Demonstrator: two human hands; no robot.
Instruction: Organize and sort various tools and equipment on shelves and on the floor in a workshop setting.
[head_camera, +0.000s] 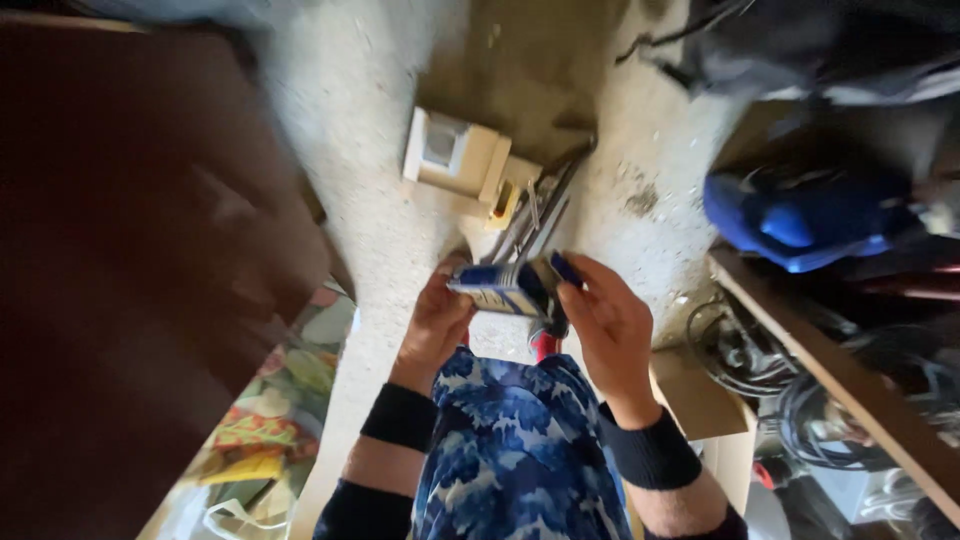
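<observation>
Motion blur smears the small blue box (503, 287), so we cannot make out its print. Our left hand (432, 325) covers its near end; the dark board (120, 280) runs off-frame.

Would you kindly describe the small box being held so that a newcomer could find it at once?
Start from the pale concrete floor in the middle of the view and come down to the two hands above the blue patterned garment. The left hand and right hand hold a small blue-and-cream box between them. It is the only thing held; the cream block lies on the floor beyond.
</observation>
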